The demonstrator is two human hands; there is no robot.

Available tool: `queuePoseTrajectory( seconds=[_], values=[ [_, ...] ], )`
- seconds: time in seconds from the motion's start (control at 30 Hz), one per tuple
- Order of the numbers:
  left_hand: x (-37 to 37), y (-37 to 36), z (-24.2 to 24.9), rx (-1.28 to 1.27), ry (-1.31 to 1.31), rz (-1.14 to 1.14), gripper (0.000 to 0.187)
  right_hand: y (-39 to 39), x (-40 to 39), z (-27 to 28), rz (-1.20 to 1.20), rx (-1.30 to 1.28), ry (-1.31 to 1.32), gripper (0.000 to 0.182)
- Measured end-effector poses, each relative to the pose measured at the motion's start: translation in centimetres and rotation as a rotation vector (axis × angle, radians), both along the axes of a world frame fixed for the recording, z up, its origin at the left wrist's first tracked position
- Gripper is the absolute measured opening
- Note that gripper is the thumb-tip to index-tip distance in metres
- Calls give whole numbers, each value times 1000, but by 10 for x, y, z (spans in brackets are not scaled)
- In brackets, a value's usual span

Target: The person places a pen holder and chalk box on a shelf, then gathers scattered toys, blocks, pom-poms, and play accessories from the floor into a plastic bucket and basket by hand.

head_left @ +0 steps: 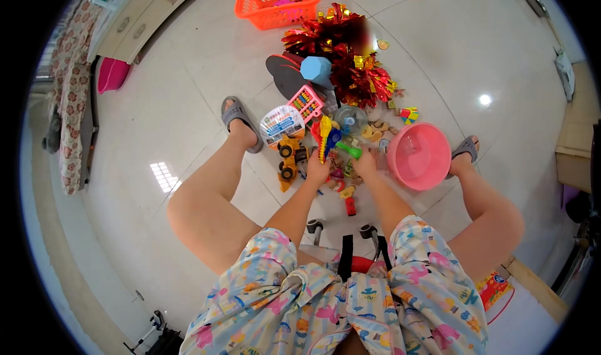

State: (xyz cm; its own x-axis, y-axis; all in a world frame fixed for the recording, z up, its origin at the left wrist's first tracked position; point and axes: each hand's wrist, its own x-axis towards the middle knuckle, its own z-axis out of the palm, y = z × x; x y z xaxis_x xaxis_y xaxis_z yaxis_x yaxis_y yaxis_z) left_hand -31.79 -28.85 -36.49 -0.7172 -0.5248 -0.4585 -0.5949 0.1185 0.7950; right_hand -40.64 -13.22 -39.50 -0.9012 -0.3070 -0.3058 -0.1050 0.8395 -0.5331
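My left hand [318, 168] is closed round the lower ends of several long plastic toys: a yellow one [325, 133], a red one beside it and a blue one [333, 138]. Their exact kind I cannot make out. In my right hand [365, 165] is a small green plastic piece [350, 149], its tip pointing toward the blue toy. Left of my left hand stands a yellow toy truck [288, 164] with black wheels. Small mixed toys [341, 167] lie on the floor beneath both hands. A pink basin [410, 173] is right of my right hand.
Ahead lie a pink abacus [306, 103], a blue octagonal piece [316, 69], a clear round container [352, 118] and red-gold tinsel pom-poms [360, 76]. An orange basket [275, 20] stands farther off. A colourful cube [409, 115] is near the basin. My feet flank the pile.
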Motion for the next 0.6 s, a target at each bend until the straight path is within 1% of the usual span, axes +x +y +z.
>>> queuePoseTrajectory(
  seconds=[0.03, 0.07, 0.17, 0.27, 0.37, 0.47, 0.57, 0.6],
  values=[
    [4, -3, -6, -19, -16, 13, 39, 0, 7, 3, 71, 169, 72, 64],
    [6, -6, -12, -41, -7, 15, 41, 1, 7, 6, 55, 81, -57, 68],
    [3, -6, 1, -163, -32, -48, 43, 0, 0, -14, 43, 197, -147, 60],
    [-6, -2, 11, -76, -9, -45, 44, -2, -4, 8, -42, 162, -124, 45],
    [-21, 1, 24, -154, 78, -93, 44, 4, -17, 27, -61, -5, -169, 31],
    [-38, 0, 33, -53, 107, -114, 44, 17, -27, 29, -122, -390, -134, 17],
    [-48, -3, 19, -91, 245, -257, 42, 17, -44, 73, -227, -599, -332, 15],
    [-51, -5, 31, -14, 168, -330, 45, 15, -52, 85, -243, -617, -356, 14]
  ],
)
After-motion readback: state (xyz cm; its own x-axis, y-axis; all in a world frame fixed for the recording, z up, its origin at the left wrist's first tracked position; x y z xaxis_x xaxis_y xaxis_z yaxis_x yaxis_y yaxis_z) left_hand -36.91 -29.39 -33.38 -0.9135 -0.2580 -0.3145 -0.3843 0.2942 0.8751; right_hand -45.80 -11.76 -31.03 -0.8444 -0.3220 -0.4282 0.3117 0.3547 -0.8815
